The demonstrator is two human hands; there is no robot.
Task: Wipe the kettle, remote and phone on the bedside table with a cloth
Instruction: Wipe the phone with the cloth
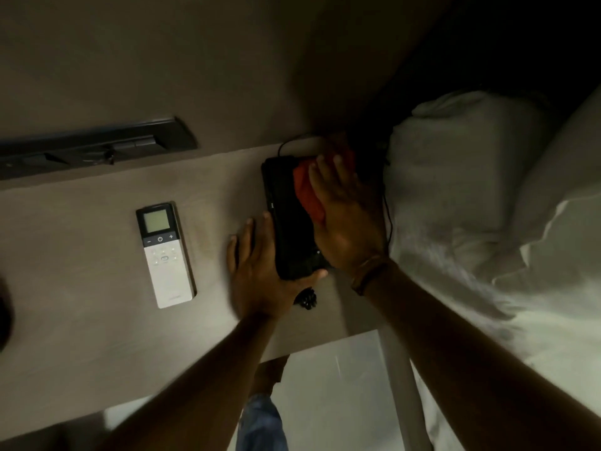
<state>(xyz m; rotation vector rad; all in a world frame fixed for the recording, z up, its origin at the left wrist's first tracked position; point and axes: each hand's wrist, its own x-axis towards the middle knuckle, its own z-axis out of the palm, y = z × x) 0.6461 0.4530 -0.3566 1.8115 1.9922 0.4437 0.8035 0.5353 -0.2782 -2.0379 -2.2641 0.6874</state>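
Observation:
A black desk phone lies on the bedside table near its right end, with a thin black cord running off its far corner. My right hand presses a red cloth flat on top of the phone. My left hand holds the phone's near left corner, fingers along its side and thumb under its front edge. A white remote with a small screen lies flat on the table to the left of the phone. A dark rounded shape at the far left edge is cut off; I cannot tell what it is.
A dark switch and socket panel is set in the wall behind the table. A bed with white pillows and sheets stands right beside the table. A coiled black cord lies near the table's front edge. Light floor shows below.

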